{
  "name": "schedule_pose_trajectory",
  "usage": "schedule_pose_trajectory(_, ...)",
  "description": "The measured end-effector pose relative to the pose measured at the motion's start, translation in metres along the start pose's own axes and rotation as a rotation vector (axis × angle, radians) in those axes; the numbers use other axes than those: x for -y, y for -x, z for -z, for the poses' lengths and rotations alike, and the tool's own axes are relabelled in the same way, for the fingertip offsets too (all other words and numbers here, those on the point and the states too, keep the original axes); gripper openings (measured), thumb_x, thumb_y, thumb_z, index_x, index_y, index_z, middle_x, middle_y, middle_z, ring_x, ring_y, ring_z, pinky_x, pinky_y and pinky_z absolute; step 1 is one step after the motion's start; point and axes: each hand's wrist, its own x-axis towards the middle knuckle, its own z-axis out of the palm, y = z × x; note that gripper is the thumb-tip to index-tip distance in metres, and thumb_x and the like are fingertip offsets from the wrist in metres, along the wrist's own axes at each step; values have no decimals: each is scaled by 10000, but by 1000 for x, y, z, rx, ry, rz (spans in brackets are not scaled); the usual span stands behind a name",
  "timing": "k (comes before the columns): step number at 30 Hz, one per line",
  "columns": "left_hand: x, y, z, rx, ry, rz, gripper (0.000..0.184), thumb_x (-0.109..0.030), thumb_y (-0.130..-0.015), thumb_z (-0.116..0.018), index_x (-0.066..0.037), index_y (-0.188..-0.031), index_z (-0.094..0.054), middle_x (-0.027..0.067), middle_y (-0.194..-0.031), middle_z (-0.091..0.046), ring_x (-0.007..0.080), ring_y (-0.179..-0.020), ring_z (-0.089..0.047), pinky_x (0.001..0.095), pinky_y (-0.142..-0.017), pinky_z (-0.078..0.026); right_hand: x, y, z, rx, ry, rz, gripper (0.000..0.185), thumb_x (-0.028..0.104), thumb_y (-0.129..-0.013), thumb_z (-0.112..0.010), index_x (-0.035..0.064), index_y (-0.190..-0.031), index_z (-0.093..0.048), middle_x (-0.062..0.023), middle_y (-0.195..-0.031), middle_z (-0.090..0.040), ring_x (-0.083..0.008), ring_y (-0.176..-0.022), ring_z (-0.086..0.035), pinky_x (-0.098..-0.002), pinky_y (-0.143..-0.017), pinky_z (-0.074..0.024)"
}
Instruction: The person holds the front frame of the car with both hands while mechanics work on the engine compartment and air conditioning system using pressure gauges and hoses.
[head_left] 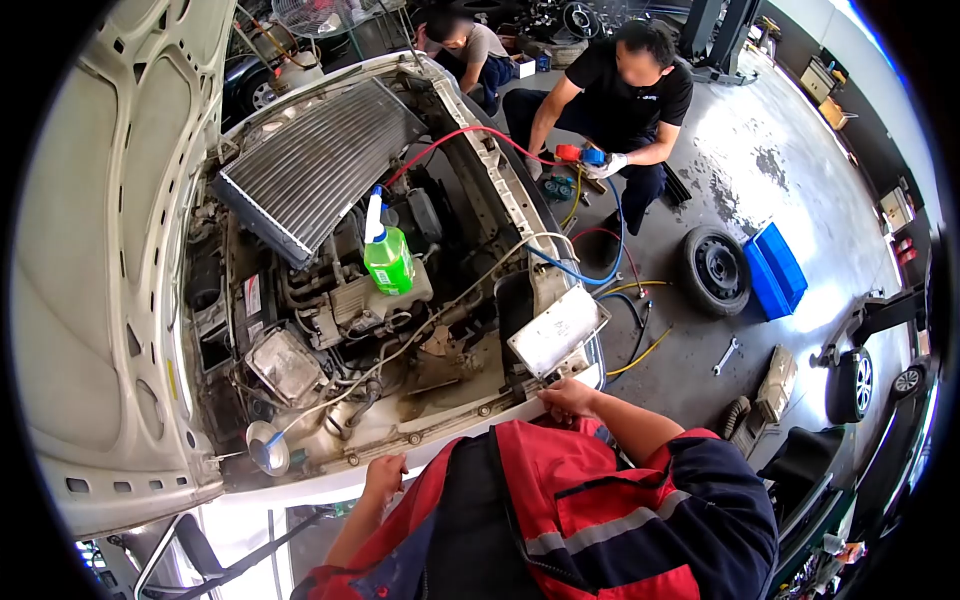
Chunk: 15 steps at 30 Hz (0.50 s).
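Observation:
My left hand is at the near fender edge, its fingers curled; whether anything is inside them cannot be made out. Farther right, my right hand has its fingers bent together at the front corner of the car, just below a flat silver metal box. A green spray bottle with a blue and white head stands upright on the engine. Behind it a finned radiator lies tilted across the engine bay. A pale hose runs over the bay to a round white cap or funnel near the hood hinge.
A crouching co-worker in gloves holds red and blue gauge parts with hoses. Another person works behind. On the floor are a wheel, a blue crate and a wrench. The raised hood stands left.

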Motion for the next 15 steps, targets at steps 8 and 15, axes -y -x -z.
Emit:
schedule_pose_trajectory(8,-4,0,1,8,-57,15,377,-318,-899,-556,-20,-669,-584,61,-501,-488,163,-372,-456,310,-380,-384,-3,-3,0,-6,-5,-5,405,355,-930,-500,11,-732,-583,-96,-564,-573,-178,-428,-519,-303,-414,-426)
schedule_pose_trajectory(15,0,-6,6,75,-27,26,361,-294,-902,-558,-19,-672,-593,59,-523,-510,151,-403,-457,298,-386,-366,-2,-1,2,29,15,22,418,385,-944,-493,23,-754,-583,-85,-566,-581,-167,-429,-532,-284,-418,-439)
